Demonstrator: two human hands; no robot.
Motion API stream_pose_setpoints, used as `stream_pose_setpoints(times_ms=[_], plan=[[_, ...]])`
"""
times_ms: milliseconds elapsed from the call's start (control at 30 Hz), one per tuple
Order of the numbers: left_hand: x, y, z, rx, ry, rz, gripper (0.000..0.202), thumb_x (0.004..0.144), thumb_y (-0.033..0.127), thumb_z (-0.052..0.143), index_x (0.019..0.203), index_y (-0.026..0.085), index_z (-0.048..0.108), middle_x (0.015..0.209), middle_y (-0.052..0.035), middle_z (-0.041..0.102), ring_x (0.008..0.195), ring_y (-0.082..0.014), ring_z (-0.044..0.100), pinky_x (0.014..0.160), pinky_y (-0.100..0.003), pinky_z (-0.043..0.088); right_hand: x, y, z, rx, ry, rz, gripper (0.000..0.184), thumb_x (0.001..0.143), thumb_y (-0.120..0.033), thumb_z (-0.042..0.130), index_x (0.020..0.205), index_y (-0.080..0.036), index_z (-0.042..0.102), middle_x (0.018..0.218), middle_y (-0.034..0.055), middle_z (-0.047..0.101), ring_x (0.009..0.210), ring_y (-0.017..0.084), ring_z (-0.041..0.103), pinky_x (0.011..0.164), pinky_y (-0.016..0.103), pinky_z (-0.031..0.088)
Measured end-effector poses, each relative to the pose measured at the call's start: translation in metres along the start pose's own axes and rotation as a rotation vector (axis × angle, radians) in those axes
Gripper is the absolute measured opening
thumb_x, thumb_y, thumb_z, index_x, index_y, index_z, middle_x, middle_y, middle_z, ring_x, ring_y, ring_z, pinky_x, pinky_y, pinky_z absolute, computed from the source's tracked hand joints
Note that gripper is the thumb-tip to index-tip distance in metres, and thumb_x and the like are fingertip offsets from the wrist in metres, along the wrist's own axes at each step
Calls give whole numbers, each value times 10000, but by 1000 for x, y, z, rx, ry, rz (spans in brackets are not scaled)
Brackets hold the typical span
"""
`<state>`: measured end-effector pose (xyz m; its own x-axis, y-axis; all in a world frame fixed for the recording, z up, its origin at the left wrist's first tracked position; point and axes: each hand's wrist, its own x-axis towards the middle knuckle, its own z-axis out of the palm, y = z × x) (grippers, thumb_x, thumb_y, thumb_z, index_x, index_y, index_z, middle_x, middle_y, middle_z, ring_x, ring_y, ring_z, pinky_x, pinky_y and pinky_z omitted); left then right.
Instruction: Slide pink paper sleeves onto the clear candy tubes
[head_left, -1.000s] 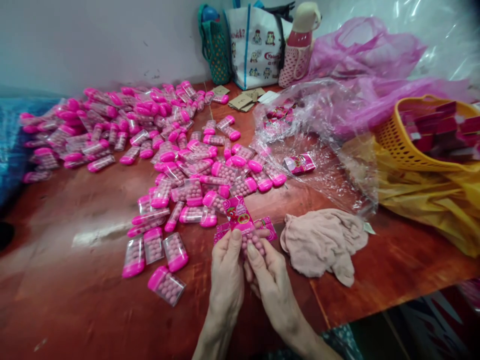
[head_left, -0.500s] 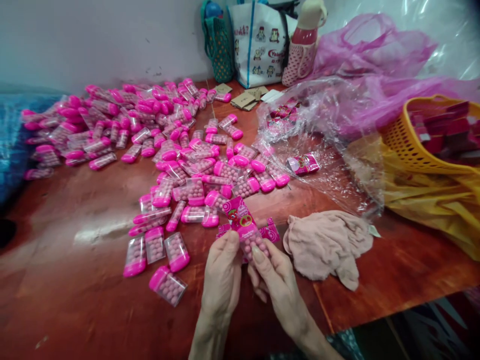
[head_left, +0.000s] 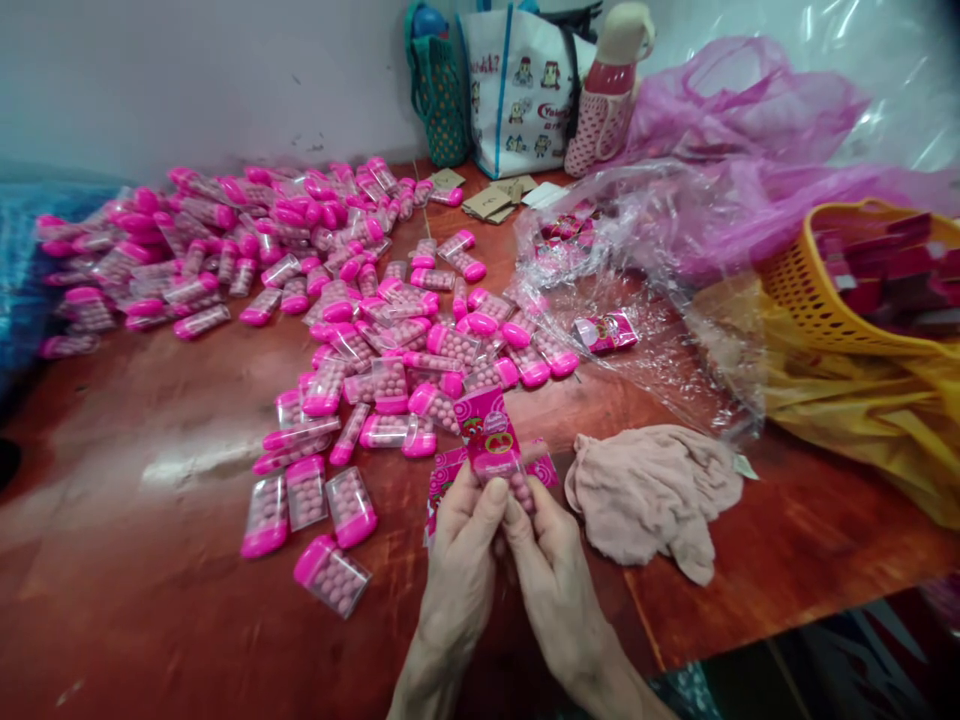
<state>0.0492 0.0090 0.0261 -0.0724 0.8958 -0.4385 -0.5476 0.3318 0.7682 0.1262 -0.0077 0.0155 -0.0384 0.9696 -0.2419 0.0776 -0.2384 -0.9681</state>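
Between both hands, low in the middle of the view, is a small clear candy box (head_left: 519,488) of round pink candies. A printed magenta wrapper (head_left: 487,430) with a strawberry picture covers its far end. My left hand (head_left: 459,545) grips it from the left and my right hand (head_left: 553,560) from the right, thumbs side by side on top. The near end of the box is hidden by the fingers. More printed magenta wrappers (head_left: 444,482) lie on the table just behind the hands. Several loose candy boxes with bright pink caps (head_left: 351,505) lie to the left.
A large heap of capped candy boxes (head_left: 285,215) spreads to the back left. At right are a beige cloth (head_left: 652,495), clear plastic film (head_left: 675,350) and a yellow basket (head_left: 795,270) of magenta pieces. A white bag (head_left: 517,100) and a bottle (head_left: 611,80) stand behind.
My left thumb has moved from the wrapper's edge to beside my right thumb. The hands have come closer together, and fewer candies show below the wrapper.
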Motion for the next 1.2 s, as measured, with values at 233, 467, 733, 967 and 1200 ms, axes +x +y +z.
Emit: stream_pose_setpoints(times_ms=[233,467,733,967,1200], plan=[[-6,4,-3,231,-174,37,174,806,264,538,936,170,604,724,-21,609,574,-114,553,499,-204,446,10,-28,-40,-267,260,-215,327,719,-381,659,985,-201,592,944,62,604,841,212,536,767,334,421],[-22,5,7,506,-205,97,308,826,309,500,1104,187,553,606,17,524,524,-108,472,494,-209,370,12,-31,-21,572,86,105,198,760,-350,619,697,-163,604,547,-29,583,400,81,458,365,192,350],[-31,10,8,570,-224,97,204,810,348,507,867,173,593,551,31,499,455,-86,393,452,-210,306,9,-32,-26,626,232,-10,164,727,-321,659,781,-170,626,598,-17,600,484,98,509,444,203,402],[-36,-3,7,476,-234,56,200,801,342,509,729,163,563,514,38,471,419,-75,361,412,-203,263,10,-30,-23,609,462,-52,150,732,-300,648,715,-176,567,587,-32,546,462,83,476,439,196,408],[-29,-1,8,368,-159,45,171,748,309,595,698,150,559,545,30,512,426,-66,408,433,-194,309,11,-28,-24,635,116,33,251,710,-386,663,784,-154,598,634,1,614,475,105,539,446,219,465]])
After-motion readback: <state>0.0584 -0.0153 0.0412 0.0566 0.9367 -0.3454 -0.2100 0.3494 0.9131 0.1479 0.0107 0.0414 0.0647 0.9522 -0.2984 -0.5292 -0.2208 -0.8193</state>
